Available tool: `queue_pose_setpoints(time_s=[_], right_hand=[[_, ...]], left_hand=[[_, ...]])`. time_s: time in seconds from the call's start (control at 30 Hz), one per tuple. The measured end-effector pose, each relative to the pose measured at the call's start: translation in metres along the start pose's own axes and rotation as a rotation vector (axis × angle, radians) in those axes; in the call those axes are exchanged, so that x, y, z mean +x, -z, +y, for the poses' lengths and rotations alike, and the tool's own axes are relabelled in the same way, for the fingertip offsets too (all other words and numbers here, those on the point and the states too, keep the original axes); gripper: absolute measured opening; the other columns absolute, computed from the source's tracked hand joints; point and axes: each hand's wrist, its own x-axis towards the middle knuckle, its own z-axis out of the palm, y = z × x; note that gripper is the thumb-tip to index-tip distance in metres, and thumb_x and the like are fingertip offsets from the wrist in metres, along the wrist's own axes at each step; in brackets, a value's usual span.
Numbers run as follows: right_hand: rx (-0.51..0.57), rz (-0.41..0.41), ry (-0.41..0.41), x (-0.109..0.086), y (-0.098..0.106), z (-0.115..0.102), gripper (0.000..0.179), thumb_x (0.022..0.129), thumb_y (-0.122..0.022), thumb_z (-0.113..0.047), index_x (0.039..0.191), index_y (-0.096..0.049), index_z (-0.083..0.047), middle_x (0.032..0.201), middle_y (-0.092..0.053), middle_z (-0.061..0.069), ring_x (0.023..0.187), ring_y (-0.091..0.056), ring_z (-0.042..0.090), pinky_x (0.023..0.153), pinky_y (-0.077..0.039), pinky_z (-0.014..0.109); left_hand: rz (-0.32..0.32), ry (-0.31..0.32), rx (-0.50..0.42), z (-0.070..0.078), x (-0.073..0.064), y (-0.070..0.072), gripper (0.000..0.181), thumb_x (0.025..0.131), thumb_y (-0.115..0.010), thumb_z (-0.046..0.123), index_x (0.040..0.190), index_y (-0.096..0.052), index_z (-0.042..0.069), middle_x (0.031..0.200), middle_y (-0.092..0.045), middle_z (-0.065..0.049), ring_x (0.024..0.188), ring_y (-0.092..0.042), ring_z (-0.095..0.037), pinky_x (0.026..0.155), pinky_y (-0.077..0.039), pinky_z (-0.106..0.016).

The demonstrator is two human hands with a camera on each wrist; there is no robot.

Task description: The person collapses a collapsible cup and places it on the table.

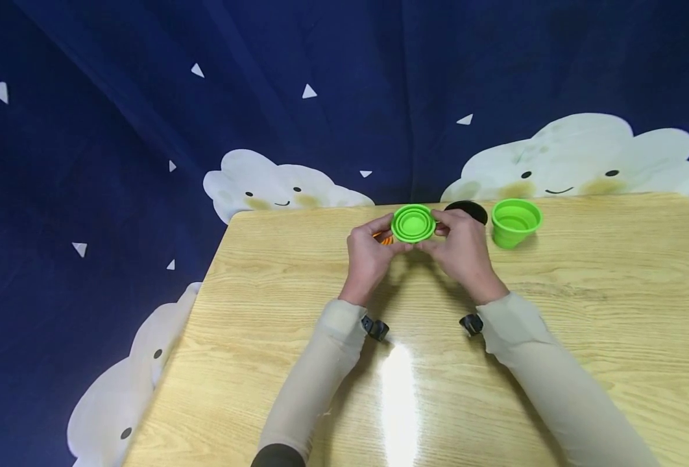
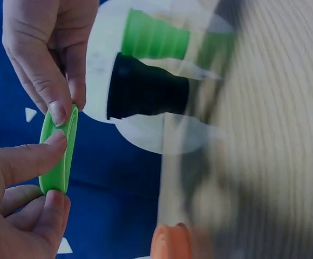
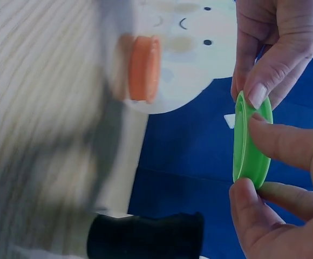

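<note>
A flattened green cup [image 1: 412, 224], its rings nested one in another, is held up off the bench [image 1: 251, 363], towards its far edge. The left hand [image 1: 369, 256] pinches its rim from the left, thumb on the near side and fingers beyond; the right hand [image 1: 464, 251] pinches it likewise from the right, each drawn in only as far as the thin disc allows. Gripping opposite sides probably keeps so soft-looking a piece level and steady (the mouth faces back towards the wearer). Just beyond the left hand sits an orange collapsed cup [image 3: 144, 69], mostly hidden in the head view. Past the right hand a black cup [image 1: 467, 209] stands at full height, and beside it, to the right, a taller green cup [image 1: 516, 224]. These stand near the far edge, against the dark blue cloth [image 1: 333, 52], so the easier room for moving seems to lie nearward and left.
</note>
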Motion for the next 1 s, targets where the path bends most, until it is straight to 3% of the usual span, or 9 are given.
queue_pose_setpoints(time_s=[0.1,0.2,0.43,0.67,0.83,1.0], right_hand=[[-0.048,-0.020,-0.007,0.003,-0.005,0.005,0.062,0.063,-0.084,-0.011,0.117,-0.058,0.007,0.099,-0.058,0.018,0.081,-0.062,0.026,0.090,-0.039,0.042],[-0.093,-0.033,-0.006,0.004,-0.010,0.010,0.062,0.064,-0.084,-0.010,0.117,-0.057,0.009,0.099,-0.059,0.020,0.081,-0.059,0.028,0.091,-0.034,0.047],[-0.196,-0.056,0.022,0.006,-0.018,0.013,0.050,0.067,-0.079,-0.003,0.111,-0.059,0.010,0.096,-0.059,0.022,0.089,-0.054,0.034,0.079,-0.044,0.047],[-0.317,-0.126,0.040,0.007,-0.024,0.005,0.040,0.072,-0.073,-0.002,0.107,-0.059,0.012,0.107,-0.057,0.025,0.099,-0.053,0.039,0.083,-0.046,0.049],[-0.417,-0.151,0.082,0.008,-0.029,0.005,0.030,0.074,-0.069,0.000,0.099,-0.059,0.012,0.097,-0.058,0.024,0.088,-0.056,0.039,0.074,-0.050,0.047],[-0.511,-0.221,0.071,0.007,-0.039,0.011,0.027,0.074,-0.065,0.000,0.098,-0.058,0.012,0.087,-0.055,0.021,0.081,-0.056,0.038,0.069,-0.051,0.046]], left_hand=[[0.004,0.026,0.030,-0.007,0.003,-0.003,0.058,0.054,-0.084,-0.006,0.108,-0.066,-0.001,0.102,-0.066,-0.011,0.083,-0.065,-0.018,0.076,-0.053,-0.029],[0.002,0.053,0.058,-0.015,0.006,-0.008,0.058,0.053,-0.085,-0.005,0.108,-0.066,-0.001,0.100,-0.067,-0.011,0.082,-0.065,-0.017,0.075,-0.053,-0.028],[-0.002,0.064,0.153,-0.026,0.011,-0.016,0.056,0.052,-0.086,-0.003,0.105,-0.068,0.001,0.096,-0.068,-0.010,0.079,-0.065,-0.019,0.068,-0.053,-0.023],[0.024,0.098,0.203,-0.032,0.012,-0.015,0.058,0.051,-0.087,-0.001,0.106,-0.069,0.005,0.094,-0.069,-0.005,0.079,-0.064,-0.016,0.064,-0.050,-0.014],[0.019,0.095,0.205,-0.034,0.014,-0.016,0.058,0.052,-0.086,-0.003,0.106,-0.068,0.003,0.094,-0.069,-0.007,0.076,-0.064,-0.015,0.063,-0.050,-0.015],[-0.015,0.081,0.286,-0.039,0.016,-0.018,0.055,0.052,-0.087,-0.002,0.104,-0.069,0.003,0.085,-0.069,-0.008,0.073,-0.064,-0.019,0.060,-0.049,-0.016]])
